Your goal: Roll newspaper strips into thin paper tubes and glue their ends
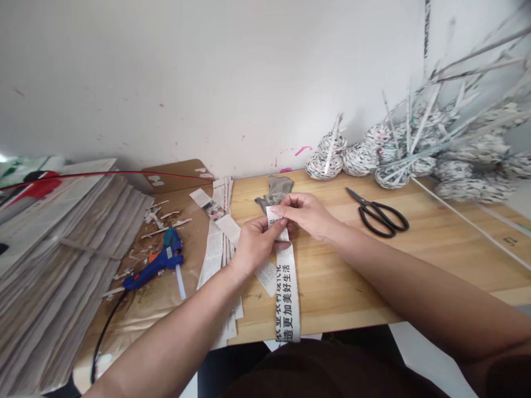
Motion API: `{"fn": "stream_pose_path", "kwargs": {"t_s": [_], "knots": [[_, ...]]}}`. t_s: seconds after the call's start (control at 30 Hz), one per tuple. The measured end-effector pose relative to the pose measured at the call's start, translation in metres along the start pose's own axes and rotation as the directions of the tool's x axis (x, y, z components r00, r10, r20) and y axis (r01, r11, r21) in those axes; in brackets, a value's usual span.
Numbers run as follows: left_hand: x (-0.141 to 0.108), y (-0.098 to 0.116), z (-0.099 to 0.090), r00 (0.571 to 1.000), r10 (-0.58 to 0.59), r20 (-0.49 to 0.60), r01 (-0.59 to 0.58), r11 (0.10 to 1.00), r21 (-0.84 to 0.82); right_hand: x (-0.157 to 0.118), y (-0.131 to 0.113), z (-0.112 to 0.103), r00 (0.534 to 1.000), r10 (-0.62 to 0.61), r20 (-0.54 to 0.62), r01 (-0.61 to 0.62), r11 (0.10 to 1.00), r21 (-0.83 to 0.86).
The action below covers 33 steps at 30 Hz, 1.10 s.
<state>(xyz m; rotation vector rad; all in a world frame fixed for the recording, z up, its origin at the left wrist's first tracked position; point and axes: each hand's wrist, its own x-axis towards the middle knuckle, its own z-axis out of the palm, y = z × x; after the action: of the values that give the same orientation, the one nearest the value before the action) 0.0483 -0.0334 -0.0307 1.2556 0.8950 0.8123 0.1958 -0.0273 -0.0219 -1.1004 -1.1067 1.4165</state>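
Note:
A long newspaper strip (pixel 287 293) printed with large black characters runs from my hands down over the table's front edge. Near its far end, my left hand (pixel 258 240) pinches it between thumb and fingers. My right hand (pixel 306 214) grips the tip of the same strip, thumb on top, its other fingers partly hidden behind the paper. Just beyond my hands lies a crumpled grey cloth (pixel 280 187). More cut newspaper strips (pixel 212 260) lie in a loose pile to the left of my left hand, one slanting beneath it.
Black-handled scissors (pixel 378 214) lie on the wooden table (pixel 332 287) at right. Woven newspaper gourd shapes (pixel 326 157) with protruding paper sticks line the wall. At left are a blue glue gun (pixel 160 258) with its cord, paper scraps, and a tall newspaper stack (pixel 78 249).

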Motion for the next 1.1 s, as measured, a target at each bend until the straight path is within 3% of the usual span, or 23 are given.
{"fn": "stream_pose_path", "kwargs": {"t_s": [0.1,0.3,0.63,0.87,1.1], "knots": [[-0.001,0.000,0.000,1.000,-0.006,0.017,0.006,1.000,-0.008,0.000,-0.004,-0.002,0.998,0.057,0.041,-0.056,0.998,-0.025],[-0.003,-0.001,0.002,0.996,-0.087,0.012,0.087,0.996,0.015,0.000,-0.006,-0.004,1.000,-0.005,0.013,0.005,1.000,-0.008],[-0.005,-0.001,0.003,0.997,-0.071,0.041,0.068,0.995,0.067,-0.004,-0.004,-0.001,1.000,0.019,0.005,-0.019,0.999,-0.034],[-0.005,-0.005,0.002,0.994,-0.078,0.072,0.078,0.997,0.008,-0.005,-0.006,0.001,1.000,-0.008,-0.019,0.007,0.999,-0.031],[-0.004,-0.004,0.001,0.993,-0.093,0.069,0.093,0.996,-0.007,-0.005,-0.012,-0.009,0.982,0.081,0.173,-0.064,0.993,-0.102]]}}
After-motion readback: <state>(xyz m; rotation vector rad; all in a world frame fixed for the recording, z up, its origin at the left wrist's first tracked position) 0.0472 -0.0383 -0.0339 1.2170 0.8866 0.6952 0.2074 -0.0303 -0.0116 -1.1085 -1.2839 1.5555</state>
